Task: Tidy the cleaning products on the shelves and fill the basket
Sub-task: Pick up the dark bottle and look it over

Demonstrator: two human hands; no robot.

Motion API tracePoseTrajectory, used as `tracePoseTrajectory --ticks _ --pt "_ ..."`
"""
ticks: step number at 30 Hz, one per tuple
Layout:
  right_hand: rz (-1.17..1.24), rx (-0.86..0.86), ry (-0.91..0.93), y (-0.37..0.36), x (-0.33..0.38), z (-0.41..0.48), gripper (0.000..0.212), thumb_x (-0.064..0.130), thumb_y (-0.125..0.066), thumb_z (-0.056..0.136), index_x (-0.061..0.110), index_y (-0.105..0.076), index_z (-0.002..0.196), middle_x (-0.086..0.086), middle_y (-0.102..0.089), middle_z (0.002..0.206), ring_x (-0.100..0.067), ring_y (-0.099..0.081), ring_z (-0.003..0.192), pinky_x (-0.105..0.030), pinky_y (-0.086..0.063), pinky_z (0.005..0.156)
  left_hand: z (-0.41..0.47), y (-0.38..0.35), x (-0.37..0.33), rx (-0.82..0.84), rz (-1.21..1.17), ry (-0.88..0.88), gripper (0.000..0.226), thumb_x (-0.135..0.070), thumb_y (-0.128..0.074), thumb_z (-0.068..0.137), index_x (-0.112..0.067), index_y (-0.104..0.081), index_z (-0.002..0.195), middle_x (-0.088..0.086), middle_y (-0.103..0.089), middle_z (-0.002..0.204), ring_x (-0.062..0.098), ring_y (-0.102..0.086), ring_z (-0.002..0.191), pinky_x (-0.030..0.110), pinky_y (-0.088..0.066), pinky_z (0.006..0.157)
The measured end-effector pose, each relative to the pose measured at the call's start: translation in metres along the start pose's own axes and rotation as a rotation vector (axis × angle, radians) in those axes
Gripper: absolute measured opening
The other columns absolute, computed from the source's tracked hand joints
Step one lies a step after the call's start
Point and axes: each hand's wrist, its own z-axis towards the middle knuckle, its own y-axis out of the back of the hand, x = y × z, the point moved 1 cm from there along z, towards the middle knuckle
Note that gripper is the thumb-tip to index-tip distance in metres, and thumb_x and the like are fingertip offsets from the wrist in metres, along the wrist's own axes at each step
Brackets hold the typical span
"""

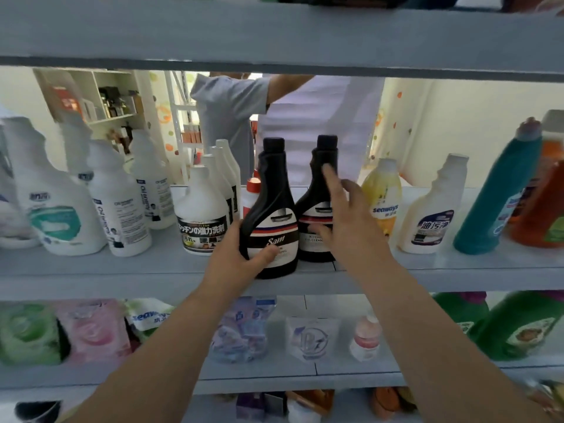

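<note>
Pale blue-grey shelving fills pretty much the whole view, and through the gap at the back someone in a light shirt [232, 117] is standing on the far side. Both hands are up at the middle shelf [91, 270], close together but not touching each other.

The left hand [235, 254] is wrapped round the lower body of a black bottle [271, 209] with a "Sam" label, thumb across the front. That bottle is upright, right at the shelf's front edge. The right hand [345, 221] is spread loose on a second black bottle [317, 190] just behind and to the right. Its index finger is up on the neck, the thumb is against the label, and the other fingers are fanned out straight, so it's touching rather than gripping.

Just left of the left hand there's a white bottle with Japanese writing [201, 215]. Just right of the right hand sits a yellow seaways bottle [383, 196], then a white bottle with a blue label [433, 215], then a teal bottle [494, 196] further out. Under the forearms the lower shelf has soft pouches, with a pink pouch [91, 331] and a green pouch [27, 334] off to the left.
</note>
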Motion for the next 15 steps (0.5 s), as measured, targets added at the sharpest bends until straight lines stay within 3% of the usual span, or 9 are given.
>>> tracePoseTrajectory --ticks 2,4,9,12,15 --pt "-0.227 0.064 0.076 0.001 0.004 0.009 0.099 0.02 -0.074 0.091 0.043 -0.007 0.159 -0.017 -0.039 0.141 -0.036 -0.055 0.112 -0.046 -0.057 0.083 0.004 0.002 0.0 0.027 0.007 -0.013 0.051 -0.031 -0.084 0.081 -0.04 -0.049 0.117 -0.028 -0.062 0.1 -0.016 -0.056 0.096 0.017 -0.046 0.082" --pt "-0.345 0.131 0.089 0.001 0.008 0.019 0.085 0.02 -0.069 0.093 0.04 -0.02 0.159 -0.02 -0.039 0.139 -0.037 -0.049 0.118 -0.045 -0.054 0.087 0.006 0.003 0.003 0.029 -0.005 -0.018 0.051 -0.031 -0.084 0.079 -0.042 -0.051 0.116 -0.026 -0.066 0.101 -0.012 -0.06 0.098 0.021 -0.05 0.086" --pt "-0.345 0.231 0.021 -0.003 0.016 0.042 0.067 0.022 -0.064 0.094 0.032 -0.033 0.153 -0.02 -0.039 0.135 -0.038 -0.043 0.122 -0.044 -0.051 0.085 0.007 0.004 0.015 -0.003 -0.09 0.003 0.047 -0.023 -0.083 0.081 -0.048 -0.056 0.11 -0.022 -0.071 0.102 -0.005 -0.066 0.099 0.028 -0.054 0.09" --pt "-0.338 0.245 -0.012 -0.016 0.015 0.055 0.067 0.019 -0.064 0.093 0.029 -0.034 0.152 -0.021 -0.037 0.136 -0.039 -0.043 0.122 -0.043 -0.05 0.084 0.007 0.004 0.017 0.003 -0.123 0.016 0.048 -0.02 -0.082 0.082 -0.04 -0.057 0.118 -0.016 -0.072 0.106 -0.005 -0.066 0.099 0.023 -0.054 0.088" --pt "-0.331 0.235 -0.058 -0.033 0.009 0.068 0.068 0.017 -0.066 0.09 0.032 -0.034 0.149 -0.021 -0.035 0.139 -0.039 -0.043 0.122 -0.043 -0.051 0.086 0.007 0.005 0.016 0.007 -0.106 0.01 0.047 -0.019 -0.081 0.083 -0.045 -0.055 0.112 -0.016 -0.071 0.106 -0.009 -0.065 0.097 0.009 -0.049 0.08"
